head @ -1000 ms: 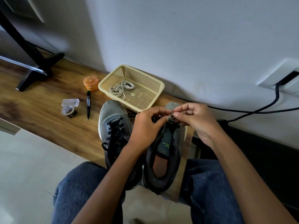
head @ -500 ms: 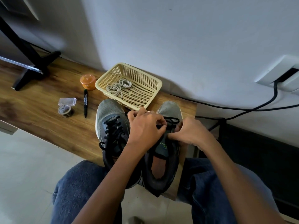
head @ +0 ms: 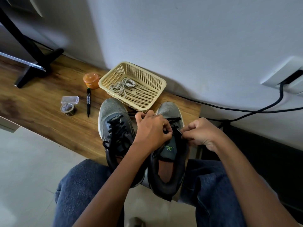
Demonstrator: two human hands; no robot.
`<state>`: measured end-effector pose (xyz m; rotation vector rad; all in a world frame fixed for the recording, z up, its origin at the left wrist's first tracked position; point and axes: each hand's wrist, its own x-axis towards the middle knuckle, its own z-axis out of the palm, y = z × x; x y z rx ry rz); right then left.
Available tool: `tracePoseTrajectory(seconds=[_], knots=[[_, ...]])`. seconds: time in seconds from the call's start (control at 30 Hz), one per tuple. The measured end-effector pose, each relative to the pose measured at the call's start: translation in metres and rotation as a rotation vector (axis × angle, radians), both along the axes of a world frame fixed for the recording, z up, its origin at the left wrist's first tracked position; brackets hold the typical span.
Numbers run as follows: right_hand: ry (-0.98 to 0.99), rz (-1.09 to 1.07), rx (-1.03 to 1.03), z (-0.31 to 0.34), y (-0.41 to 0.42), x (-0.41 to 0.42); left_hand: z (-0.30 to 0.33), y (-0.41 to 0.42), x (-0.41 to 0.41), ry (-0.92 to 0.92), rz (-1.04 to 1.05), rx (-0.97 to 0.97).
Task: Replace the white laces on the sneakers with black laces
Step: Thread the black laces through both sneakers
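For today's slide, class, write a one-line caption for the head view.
Both hands, left hand and right hand, thread a black lace through the right sneaker; white laces lie in the basket.

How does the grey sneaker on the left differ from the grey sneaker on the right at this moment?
The left grey mesh sneaker has its black lace threaded up the whole front; the right grey mesh sneaker shows black lace only near the toe, its tongue bare below. No fingers grip the left sneaker, while the left hand and right hand pinch lace over the right one. Both stand side by side on the wooden bench, toes toward the beige plastic basket.
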<state>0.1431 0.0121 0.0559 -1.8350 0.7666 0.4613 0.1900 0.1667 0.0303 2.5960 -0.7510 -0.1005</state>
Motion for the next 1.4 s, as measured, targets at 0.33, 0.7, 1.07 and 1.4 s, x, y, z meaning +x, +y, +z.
tracePoseTrajectory(seconds=[0.33, 0.7, 1.07, 1.4], knots=[[0.005, 0.007, -0.022, -0.001, 0.001, 0.002, -0.002, 0.001, 0.001, 0.015, -0.007, -0.060], [-0.034, 0.141, -0.122, 0.002, 0.004, 0.002, -0.006, -0.002, 0.000, 0.015, -0.048, -0.050], [-0.036, 0.066, -0.126, -0.002, 0.008, 0.006, -0.012, -0.005, -0.005, -0.041, 0.008, -0.060], [-0.116, 0.008, -0.182, 0.004, 0.010, 0.005, -0.009, -0.003, -0.002, -0.112, 0.047, -0.078]])
